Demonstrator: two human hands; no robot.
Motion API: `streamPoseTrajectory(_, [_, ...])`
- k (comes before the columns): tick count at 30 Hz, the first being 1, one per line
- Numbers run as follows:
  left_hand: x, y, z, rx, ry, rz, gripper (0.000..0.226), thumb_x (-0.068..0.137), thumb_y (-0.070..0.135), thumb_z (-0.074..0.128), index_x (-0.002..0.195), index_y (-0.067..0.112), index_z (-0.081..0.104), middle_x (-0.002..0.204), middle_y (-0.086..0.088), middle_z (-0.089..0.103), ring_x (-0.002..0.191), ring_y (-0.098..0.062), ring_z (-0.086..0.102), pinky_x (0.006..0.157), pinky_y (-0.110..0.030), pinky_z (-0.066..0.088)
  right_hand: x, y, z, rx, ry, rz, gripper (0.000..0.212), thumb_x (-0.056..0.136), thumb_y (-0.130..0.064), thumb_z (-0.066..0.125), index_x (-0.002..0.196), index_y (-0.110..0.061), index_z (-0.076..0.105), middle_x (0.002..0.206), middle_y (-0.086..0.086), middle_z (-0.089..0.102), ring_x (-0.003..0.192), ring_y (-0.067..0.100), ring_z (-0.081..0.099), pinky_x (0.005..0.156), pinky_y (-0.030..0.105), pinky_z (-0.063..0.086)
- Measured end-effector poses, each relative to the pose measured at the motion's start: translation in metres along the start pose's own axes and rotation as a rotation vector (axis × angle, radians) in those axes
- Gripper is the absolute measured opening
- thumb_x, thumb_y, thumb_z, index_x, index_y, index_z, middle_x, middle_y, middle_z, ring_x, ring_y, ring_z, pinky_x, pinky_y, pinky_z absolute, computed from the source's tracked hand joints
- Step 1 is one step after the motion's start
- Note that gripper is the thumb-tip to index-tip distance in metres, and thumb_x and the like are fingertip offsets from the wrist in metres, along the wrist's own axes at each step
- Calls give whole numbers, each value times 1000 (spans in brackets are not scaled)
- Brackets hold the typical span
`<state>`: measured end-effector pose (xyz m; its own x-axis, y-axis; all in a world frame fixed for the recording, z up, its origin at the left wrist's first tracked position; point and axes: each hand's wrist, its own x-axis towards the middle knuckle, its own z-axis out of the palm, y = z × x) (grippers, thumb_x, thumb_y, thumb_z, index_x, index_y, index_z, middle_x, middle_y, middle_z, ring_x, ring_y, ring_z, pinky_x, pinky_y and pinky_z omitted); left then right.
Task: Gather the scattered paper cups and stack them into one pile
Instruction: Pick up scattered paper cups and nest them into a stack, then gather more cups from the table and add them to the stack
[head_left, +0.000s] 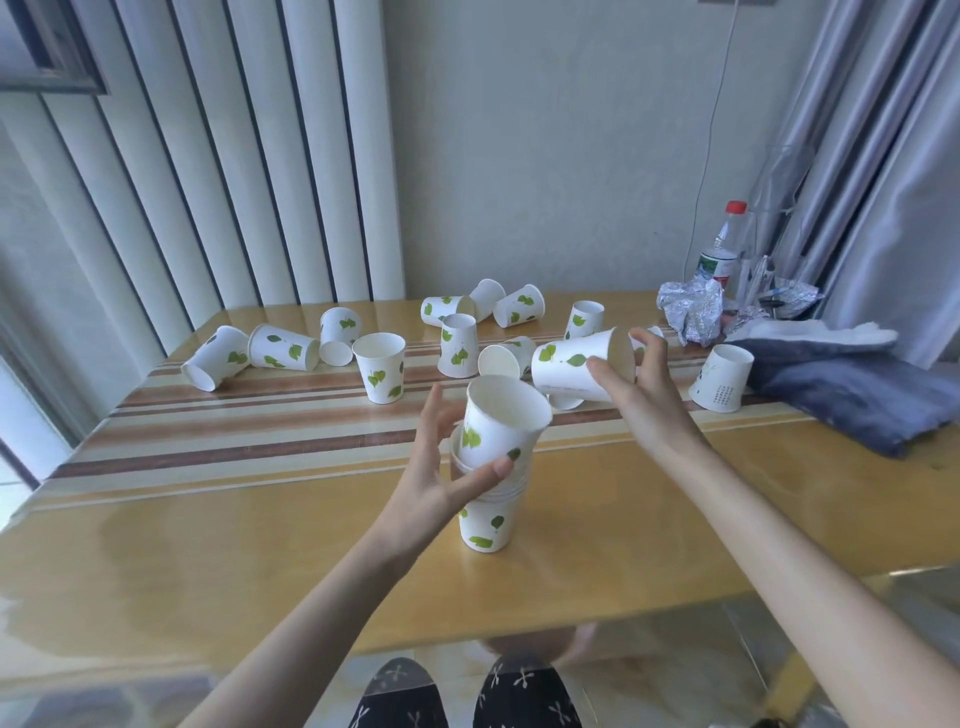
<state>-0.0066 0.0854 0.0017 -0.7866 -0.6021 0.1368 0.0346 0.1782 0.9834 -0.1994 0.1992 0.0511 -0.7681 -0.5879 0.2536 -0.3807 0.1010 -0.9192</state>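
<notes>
A pile of white paper cups with green leaves (488, 525) stands upright on the wooden table (260, 545), its top cup (501, 426) tilted and only partly seated. My left hand (441, 467) grips the pile around its upper rims. My right hand (639, 384) holds a single cup (576, 369) on its side in the air, just up and right of the pile. Several more cups lie scattered behind, some upright (380, 374), some upside down (458, 345), some tipped over (283, 347).
Crumpled foil (693, 309) and a clear bottle with a red cap (723, 247) sit at the back right. A dark blue cloth (852, 389) drapes over the right edge, with an upside-down cup (722, 376) beside it. Curtains hang behind.
</notes>
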Motion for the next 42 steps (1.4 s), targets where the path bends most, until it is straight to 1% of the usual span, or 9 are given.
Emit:
streamPoseTrajectory(3, [-2, -10, -4, 70, -67, -32, 120, 62, 37, 82, 149, 34, -1, 144, 21, 34, 137, 1, 27, 110, -25, 27, -6, -28, -5, 98, -13, -129, 42, 85, -34, 58, 121, -26, 40, 118, -8, 49, 94, -7, 51, 66, 1, 38])
streamPoseTrajectory(6, [-2, -18, -6, 143, -78, -44, 120, 55, 44, 84, 149, 28, 10, 144, 12, 41, 136, -5, 35, 115, -36, 31, -14, -56, -5, 211, -176, -208, 36, 78, -39, 55, 112, -33, 49, 110, -14, 57, 82, -16, 55, 63, 3, 40])
streamPoseTrajectory(12, [-3, -26, -6, 193, -81, -21, 103, 57, 42, 83, 143, 31, 27, 135, 21, 49, 128, 0, 43, 107, -27, 36, -28, -61, 19, -21, -493, -171, 58, 74, -48, 67, 128, -40, 47, 138, -13, 46, 127, 4, 44, 94, 25, 44])
streamPoseTrajectory(16, [-5, -32, -6, 222, -73, -16, 93, 61, 37, 81, 140, 31, 33, 132, 21, 52, 123, -3, 48, 104, -28, 40, -34, -49, 32, -285, -510, -229, 64, 81, -40, 67, 138, -34, 39, 139, -12, 37, 130, 4, 24, 104, 25, 22])
streamPoseTrajectory(25, [-5, -37, -8, 222, -54, 11, 83, 65, 29, 81, 136, 31, 37, 130, 22, 53, 115, 5, 53, 93, -18, 43, -42, -22, 51, -353, -656, -190, 67, 82, -39, 66, 141, -34, 35, 140, -14, 33, 132, 9, 17, 107, 26, 18])
streamPoseTrajectory(29, [-6, -28, -20, 199, -167, 1, 84, 66, 47, 76, 138, 32, 35, 135, 19, 52, 122, 3, 51, 100, -21, 41, -35, -18, 44, -295, -768, -146, 73, 80, -55, 59, 143, -44, 24, 149, -24, 20, 141, 2, 7, 116, 37, 20])
streamPoseTrajectory(33, [4, -12, -49, 149, -60, -4, 88, 63, 82, 50, 133, 30, 44, 128, 15, 58, 117, 0, 56, 96, -20, 43, -7, -13, 22, 8, -508, 33, 59, 83, -56, 53, 138, -41, 35, 147, -20, 33, 136, -1, 27, 107, 28, 27])
streamPoseTrajectory(39, [87, -10, -54, 211, -2, -80, 41, 84, 43, 60, 119, 22, 55, 121, 8, 61, 107, 5, 57, 85, -23, 48, 61, 40, 21, -144, -87, 215, 37, 88, -32, 58, 118, -11, 55, 120, 1, 59, 111, 18, 55, 85, 28, 38])
streamPoseTrajectory(42, [137, -23, -38, 304, 32, -69, 61, 77, 41, 69, 129, 16, 47, 136, -2, 50, 121, -13, 50, 104, -38, 43, 80, 56, 34, -226, 33, 289, 44, 88, -32, 58, 118, 0, 50, 120, 16, 58, 105, 28, 56, 80, 33, 41])
